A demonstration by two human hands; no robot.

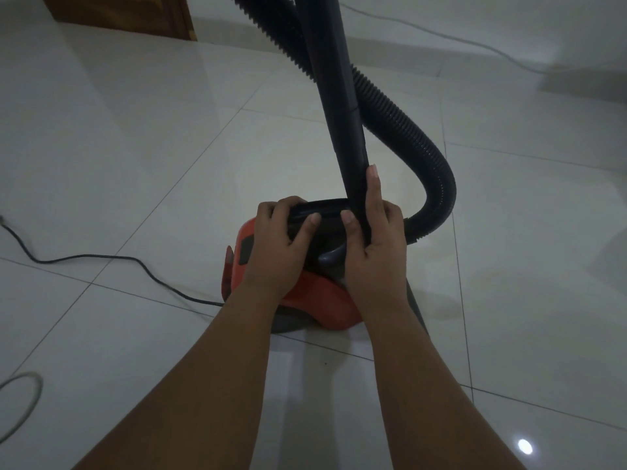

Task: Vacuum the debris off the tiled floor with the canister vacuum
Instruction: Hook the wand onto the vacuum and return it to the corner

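A red canister vacuum point(319, 303) sits on the white tiled floor point(135, 157) straight below me. A black rigid wand point(342, 106) rises from it to the top of the view, ending in a black floor head point(325, 215) held just above the canister. My left hand point(281, 245) grips the left end of the floor head, thumb on its near side. My right hand point(373, 239) grips the wand's lower end where it meets the head, one finger straight up along the tube. A black ribbed hose point(407, 130) loops from the canister's right side up behind the wand.
A black power cord point(101, 257) runs across the tiles from the left into the canister. A grey cable loop point(30, 395) lies at the lower left. A thin white cable point(458, 39) trails along the far wall. A brown wooden door frame point(118, 15) stands at the top left.
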